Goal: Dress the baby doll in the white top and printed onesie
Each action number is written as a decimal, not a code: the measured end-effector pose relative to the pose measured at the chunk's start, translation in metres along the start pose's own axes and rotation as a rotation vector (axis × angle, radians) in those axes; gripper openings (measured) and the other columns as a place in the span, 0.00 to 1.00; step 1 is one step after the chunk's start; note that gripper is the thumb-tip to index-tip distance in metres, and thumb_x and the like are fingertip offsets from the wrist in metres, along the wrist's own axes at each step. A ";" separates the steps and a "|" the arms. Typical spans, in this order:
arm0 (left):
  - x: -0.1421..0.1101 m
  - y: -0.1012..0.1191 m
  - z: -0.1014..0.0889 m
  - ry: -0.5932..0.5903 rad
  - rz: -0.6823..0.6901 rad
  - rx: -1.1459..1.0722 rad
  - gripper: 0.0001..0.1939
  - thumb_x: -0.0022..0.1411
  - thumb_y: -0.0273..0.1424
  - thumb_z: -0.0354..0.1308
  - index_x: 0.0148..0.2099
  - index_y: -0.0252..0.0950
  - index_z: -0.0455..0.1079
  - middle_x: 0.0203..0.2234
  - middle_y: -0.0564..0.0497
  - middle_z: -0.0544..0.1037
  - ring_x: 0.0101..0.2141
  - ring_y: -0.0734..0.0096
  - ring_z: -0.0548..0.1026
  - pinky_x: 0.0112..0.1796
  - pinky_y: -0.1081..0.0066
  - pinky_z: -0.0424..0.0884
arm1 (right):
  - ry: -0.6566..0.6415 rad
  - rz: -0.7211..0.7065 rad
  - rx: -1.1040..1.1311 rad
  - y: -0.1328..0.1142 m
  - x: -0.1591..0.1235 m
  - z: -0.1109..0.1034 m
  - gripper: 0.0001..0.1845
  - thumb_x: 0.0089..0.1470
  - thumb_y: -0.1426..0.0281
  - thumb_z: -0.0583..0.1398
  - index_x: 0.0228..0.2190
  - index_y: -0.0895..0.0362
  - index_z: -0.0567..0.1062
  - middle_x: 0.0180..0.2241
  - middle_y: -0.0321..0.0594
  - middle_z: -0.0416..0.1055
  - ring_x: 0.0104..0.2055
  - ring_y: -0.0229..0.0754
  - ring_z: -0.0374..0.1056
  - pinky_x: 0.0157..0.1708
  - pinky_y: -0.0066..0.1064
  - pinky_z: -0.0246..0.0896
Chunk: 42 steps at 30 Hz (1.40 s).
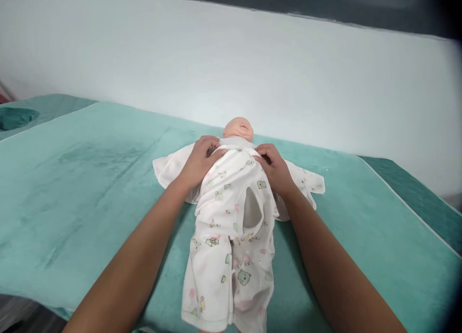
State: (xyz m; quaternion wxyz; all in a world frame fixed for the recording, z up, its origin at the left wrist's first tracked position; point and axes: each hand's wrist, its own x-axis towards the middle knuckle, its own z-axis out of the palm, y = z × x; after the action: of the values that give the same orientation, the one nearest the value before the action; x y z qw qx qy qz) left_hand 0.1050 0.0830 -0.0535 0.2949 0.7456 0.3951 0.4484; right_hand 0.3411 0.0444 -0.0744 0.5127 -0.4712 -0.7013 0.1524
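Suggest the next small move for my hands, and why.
I'd probably nudge the patterned trousers slightly leftward: the left hand and right hand are already at their upper edge, and the opening sits right of the gap between the legs.

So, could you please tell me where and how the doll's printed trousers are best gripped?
Probably by the waistband, one hand from each side: the printed trousers lie lengthwise along the doll, and the waistband runs crosswise between the left hand and right hand.
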 end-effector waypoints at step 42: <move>-0.038 -0.014 -0.018 -0.148 -0.433 -0.146 0.12 0.50 0.30 0.59 0.39 0.36 0.73 0.32 0.52 0.78 0.35 0.65 0.73 0.34 0.69 0.69 | 0.029 0.600 0.213 -0.006 -0.048 -0.002 0.16 0.50 0.55 0.60 0.27 0.55 0.77 0.26 0.35 0.75 0.31 0.44 0.66 0.32 0.34 0.61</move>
State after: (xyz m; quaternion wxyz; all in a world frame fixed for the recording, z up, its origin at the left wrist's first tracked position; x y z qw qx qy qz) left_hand 0.0737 0.0593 -0.0739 0.4654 0.6511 0.4896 0.3461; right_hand 0.3415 0.0018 -0.0965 0.5013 -0.6029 -0.5037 0.3625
